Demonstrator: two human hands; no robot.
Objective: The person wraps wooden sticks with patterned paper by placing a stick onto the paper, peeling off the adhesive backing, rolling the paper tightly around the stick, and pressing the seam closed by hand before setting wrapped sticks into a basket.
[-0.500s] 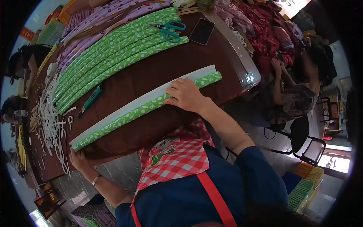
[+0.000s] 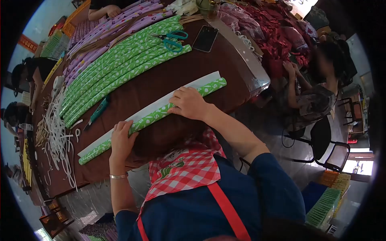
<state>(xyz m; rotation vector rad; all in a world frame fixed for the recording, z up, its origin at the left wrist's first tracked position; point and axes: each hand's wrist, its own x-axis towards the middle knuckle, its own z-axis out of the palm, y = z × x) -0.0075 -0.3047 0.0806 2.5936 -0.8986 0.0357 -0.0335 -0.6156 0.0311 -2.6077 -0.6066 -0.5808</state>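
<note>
A long roll of green wrapping paper (image 2: pixel 152 116) with a white printed pattern lies slantwise along the near side of the brown-covered table. Its white underside shows as a loose strip on the far side. My left hand (image 2: pixel 122 141) grips the roll left of its middle, fingers over the top and thumb on the near side. Toward the right end, my right hand (image 2: pixel 187 103) is closed over it with curled fingers. Beyond the roll lie several finished-looking green rolls (image 2: pixel 132 66), with teal-handled scissors (image 2: pixel 173 39) on top. A teal-handled cutter (image 2: pixel 97 112) lies left of them.
A black phone (image 2: pixel 205 39) lies at the far right of the brown tabletop (image 2: pixel 169 76). White strips (image 2: pixel 56 128) hang at the left edge. Purple rolls (image 2: pixel 120 20) lie farther back. Another person (image 2: pixel 313 92) sits at the right by red material (image 2: pixel 277 36).
My left hand has moved from the roll's left end inward to the right and now holds it from above. My right hand stays on the roll. The whole view has shifted slightly.
</note>
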